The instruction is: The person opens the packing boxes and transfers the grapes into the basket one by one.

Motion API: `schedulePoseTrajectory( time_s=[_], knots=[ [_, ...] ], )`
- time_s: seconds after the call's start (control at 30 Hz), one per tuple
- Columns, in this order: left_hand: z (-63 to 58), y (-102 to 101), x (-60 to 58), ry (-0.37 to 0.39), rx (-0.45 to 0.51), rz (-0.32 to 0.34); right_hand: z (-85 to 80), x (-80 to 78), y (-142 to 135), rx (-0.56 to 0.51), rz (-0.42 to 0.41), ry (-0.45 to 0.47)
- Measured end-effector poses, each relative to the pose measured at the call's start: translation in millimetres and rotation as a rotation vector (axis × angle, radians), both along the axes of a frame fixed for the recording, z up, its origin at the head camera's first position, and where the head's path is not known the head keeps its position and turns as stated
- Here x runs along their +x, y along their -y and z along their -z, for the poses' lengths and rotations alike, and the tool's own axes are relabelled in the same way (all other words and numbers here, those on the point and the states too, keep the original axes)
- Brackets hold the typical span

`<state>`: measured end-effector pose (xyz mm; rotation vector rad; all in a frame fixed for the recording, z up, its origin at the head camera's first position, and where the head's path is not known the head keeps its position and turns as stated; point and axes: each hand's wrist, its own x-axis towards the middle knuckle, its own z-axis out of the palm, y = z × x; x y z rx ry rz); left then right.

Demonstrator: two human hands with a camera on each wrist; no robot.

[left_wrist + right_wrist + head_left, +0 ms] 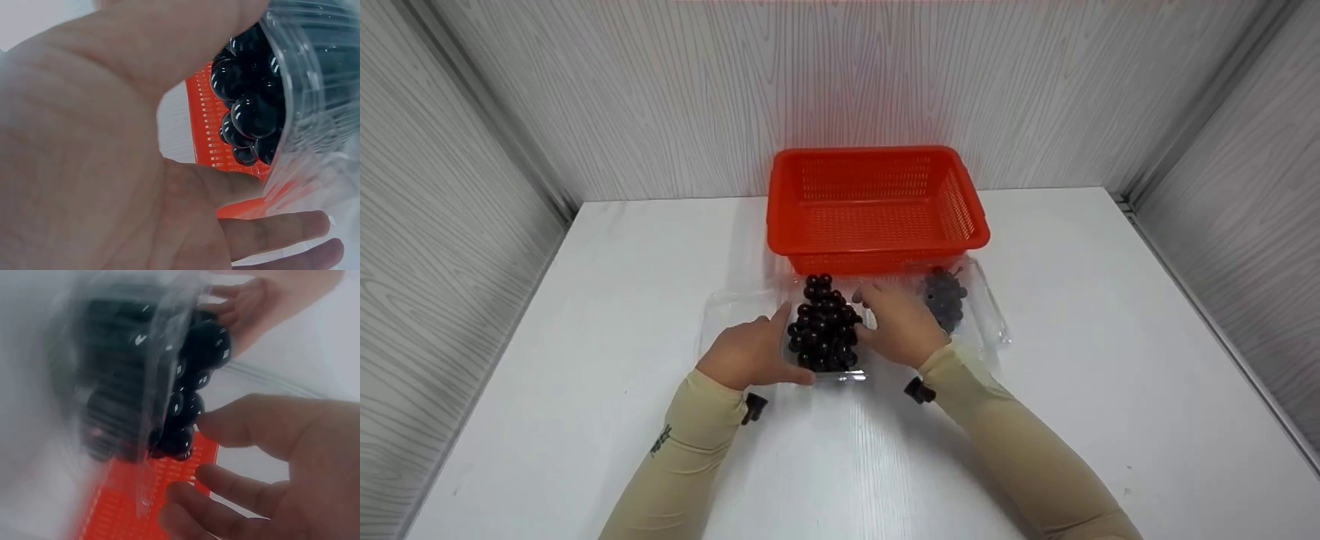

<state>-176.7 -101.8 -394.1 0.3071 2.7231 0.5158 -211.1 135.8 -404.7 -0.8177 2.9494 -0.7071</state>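
Note:
A bunch of shiny black grapes [823,330] lies in a clear plastic box [851,375] in the middle of the table. Along the box's left side rests my left hand [754,349], its thumb at the front edge and its fingers straight. The left wrist view has the thumb and index fingertip right at the rim [281,73]. My right hand [904,322] is at the box's right side with loosely bent fingers. Its thumb tip [216,427] meets the grapes in the right wrist view, while the other fingertips stand apart from them.
Behind the box stands a red perforated basket [877,251]. A second, dimmer bunch of grapes [943,300] shows through clear plastic [994,319] to the right, partly behind my right hand. More clear plastic [727,307] lies flat on the left.

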Motion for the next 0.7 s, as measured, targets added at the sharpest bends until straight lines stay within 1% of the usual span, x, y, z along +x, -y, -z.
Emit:
schedulePoseTrajectory(
  time_s=[0.07,0.13,0.23,0.33,0.4,0.53,0.7],
  knots=[
    [0.1,0.2,0.0,-0.001,0.001,0.006,1.7,-0.4,2.9,0.051,0.007,-0.049],
    [0.4,0.1,-0.2,-0.009,0.000,0.015,2.9,-1.0,5.4,0.093,-0.010,-0.060],
    [1.0,-0.7,-0.8,-0.032,0.009,0.023,3.1,-2.9,8.9,0.136,-0.046,-0.035],
    [0.4,-2.0,-1.2,-0.055,0.035,0.031,2.0,-5.6,12.5,0.152,-0.073,-0.012],
    [0.5,-3.1,-1.1,-0.063,0.052,0.033,1.9,-7.1,13.9,0.159,-0.075,0.005],
    [0.9,-4.6,0.7,-0.053,0.052,0.026,4.6,-8.8,15.0,0.176,-0.056,0.035],
    [2.4,-6.0,2.5,-0.064,0.052,0.012,9.8,-10.4,14.2,0.182,-0.056,0.028]
  ],
)
